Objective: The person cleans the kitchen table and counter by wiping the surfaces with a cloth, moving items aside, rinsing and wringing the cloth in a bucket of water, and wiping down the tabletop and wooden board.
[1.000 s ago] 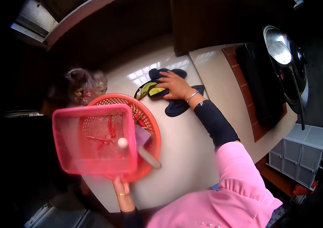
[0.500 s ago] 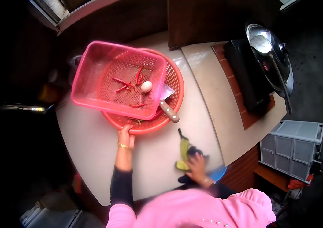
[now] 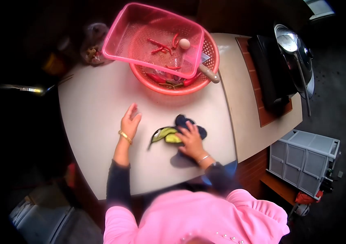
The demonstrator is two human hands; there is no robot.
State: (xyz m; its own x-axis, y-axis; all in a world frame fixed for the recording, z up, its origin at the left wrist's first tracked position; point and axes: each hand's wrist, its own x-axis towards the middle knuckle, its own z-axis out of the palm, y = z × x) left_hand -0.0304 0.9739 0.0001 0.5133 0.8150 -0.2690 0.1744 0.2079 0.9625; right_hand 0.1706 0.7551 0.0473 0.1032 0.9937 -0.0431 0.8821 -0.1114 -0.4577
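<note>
Left hand (image 3: 130, 124) loosely open, empty; right hand (image 3: 192, 140) splayed upon dark, greenish pile (image 3: 173, 138)

The pale tabletop (image 3: 87, 130) bears 1 round orange basket (image 3: 169, 90) toward the back, 1 bag (image 3: 95, 54) at far left and 1 dark, yellow-green pile (image 3: 173, 138) nearer the front.

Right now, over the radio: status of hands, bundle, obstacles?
Left hand empty; right hand on dark-and-yellow bundle; pink basket beyond, apparently not blocking.

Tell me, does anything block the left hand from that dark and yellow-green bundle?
Nothing visible: only smooth, pale tabletop lies between the left hand and the bundle, though the right hand covers part of it.
</note>
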